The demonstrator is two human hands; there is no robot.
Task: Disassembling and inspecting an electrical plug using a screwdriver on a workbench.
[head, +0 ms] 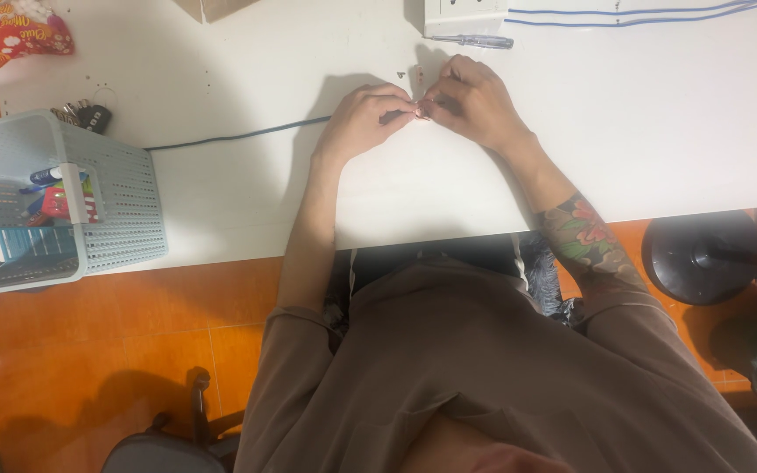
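At twelve o'clock on the worktop (659,131), left hand (357,123) and right hand (475,105) fingers pinch the cable end (420,109); the tiny connector (417,75) nearby could get knocked away.

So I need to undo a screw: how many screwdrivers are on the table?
1. The screwdriver lies at the table's far edge, beyond the hands, beside a white box. More could sit out of frame.

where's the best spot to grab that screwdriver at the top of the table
Probably by the clear handle, the thicker right-hand part of the screwdriver. It lies flat, pointing left, just beyond the right hand, so come down from above and pinch across the handle; the thin shaft offers less to hold.
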